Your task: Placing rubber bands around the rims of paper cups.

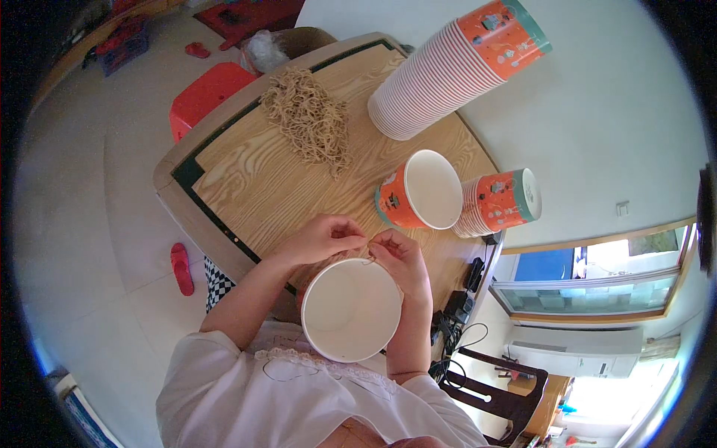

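Both hands, the left hand and right hand, crowd the far rim of the white paper bowl, closing that side. Just beyond them an orange paper cup lying on its side and a short stack of cups block the right. The heap of tan strings and the tall leaning cup stack fill the far end. Bare wooden desk lies open on the left.

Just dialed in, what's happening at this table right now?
A person sits at a wooden table with a white paper cup in front of them. Both hands, left hand and right hand, meet at the cup's far rim, pinching a thin tan string. A pile of similar strings, a single orange cup and two cup stacks lie beyond.
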`<state>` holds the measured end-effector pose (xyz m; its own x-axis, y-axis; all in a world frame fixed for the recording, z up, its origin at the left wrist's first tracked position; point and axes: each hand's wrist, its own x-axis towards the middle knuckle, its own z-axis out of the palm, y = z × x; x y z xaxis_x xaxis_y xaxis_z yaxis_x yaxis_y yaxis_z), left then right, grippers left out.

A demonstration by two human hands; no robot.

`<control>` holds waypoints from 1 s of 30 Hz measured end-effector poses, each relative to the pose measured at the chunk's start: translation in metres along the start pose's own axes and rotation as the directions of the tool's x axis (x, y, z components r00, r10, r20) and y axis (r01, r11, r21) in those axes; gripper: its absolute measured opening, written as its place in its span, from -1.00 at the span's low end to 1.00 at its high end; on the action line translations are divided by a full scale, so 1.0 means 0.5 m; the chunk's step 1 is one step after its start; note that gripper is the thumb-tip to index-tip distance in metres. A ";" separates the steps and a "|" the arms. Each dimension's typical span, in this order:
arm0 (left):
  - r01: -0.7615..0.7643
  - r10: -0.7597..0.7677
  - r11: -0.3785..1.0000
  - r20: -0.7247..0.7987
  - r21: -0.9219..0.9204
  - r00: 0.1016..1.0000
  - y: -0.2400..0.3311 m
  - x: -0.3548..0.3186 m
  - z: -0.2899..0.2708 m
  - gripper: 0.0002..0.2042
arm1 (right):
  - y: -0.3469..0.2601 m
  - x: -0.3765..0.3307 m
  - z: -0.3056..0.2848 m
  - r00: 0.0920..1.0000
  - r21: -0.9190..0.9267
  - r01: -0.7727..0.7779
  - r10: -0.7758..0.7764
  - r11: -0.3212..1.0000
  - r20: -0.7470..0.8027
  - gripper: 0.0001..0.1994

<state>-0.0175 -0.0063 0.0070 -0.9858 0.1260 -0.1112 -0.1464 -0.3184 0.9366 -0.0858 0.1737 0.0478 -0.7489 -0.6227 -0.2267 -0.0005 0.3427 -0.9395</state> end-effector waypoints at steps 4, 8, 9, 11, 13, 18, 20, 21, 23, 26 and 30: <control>-0.032 0.032 0.999 0.014 0.034 0.999 0.001 0.005 0.012 -0.88 | 0.010 0.004 -0.002 0.999 -0.022 0.046 -0.046 0.999 0.001 -0.95; -0.056 0.056 0.998 0.030 -0.003 0.998 -0.024 0.010 0.003 -0.87 | 0.011 0.003 -0.003 1.000 -0.039 0.019 -0.020 0.999 -0.011 -0.92; -0.045 0.046 0.999 0.025 -0.016 0.999 -0.027 0.009 0.000 -0.87 | 0.012 0.003 -0.004 1.000 -0.052 0.021 -0.022 0.998 -0.014 -0.92; -0.038 0.040 0.996 0.023 -0.085 0.999 -0.032 0.010 -0.006 -0.87 | 0.010 0.002 -0.003 1.000 -0.037 0.018 -0.019 0.999 -0.017 -0.92; -0.030 0.034 0.988 0.021 -0.153 0.999 -0.042 0.012 -0.012 -0.88 | 0.007 0.001 -0.002 1.000 -0.023 0.016 -0.016 1.000 -0.019 -0.93; -0.039 0.040 0.998 0.017 -0.058 0.999 -0.042 0.007 -0.020 -0.87 | 0.011 0.004 -0.006 0.999 -0.015 0.034 -0.034 0.999 -0.028 -0.93; -0.049 0.050 0.998 0.013 -0.043 0.999 -0.046 0.007 -0.023 -0.88 | 0.009 0.004 -0.005 0.999 -0.011 0.036 -0.036 0.999 -0.023 -0.93; -0.060 0.060 0.998 0.011 -0.028 0.998 -0.049 0.008 -0.024 -0.88 | 0.008 0.004 -0.004 0.999 -0.007 0.038 -0.038 0.999 -0.019 -0.93; -0.036 0.036 0.998 -0.004 -0.048 0.999 -0.053 0.007 -0.027 -0.88 | 0.008 0.002 -0.002 0.999 -0.005 0.039 -0.039 0.999 -0.021 -0.93; -0.007 0.006 0.997 -0.021 -0.079 1.000 -0.055 0.007 -0.028 -0.89 | 0.006 0.000 -0.001 0.999 0.004 0.036 -0.036 0.999 -0.022 -0.95; -0.047 0.046 0.998 -0.023 -0.042 0.999 -0.060 0.006 -0.032 -0.87 | 0.005 0.002 0.000 1.000 -0.009 0.011 -0.011 1.000 -0.015 -0.94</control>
<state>-0.0174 -0.0114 -0.0268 -0.9931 0.0901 -0.0756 -0.1034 -0.3627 0.9262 -0.0863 0.1739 0.0452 -0.7586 -0.6160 -0.2124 -0.0144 0.3417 -0.9397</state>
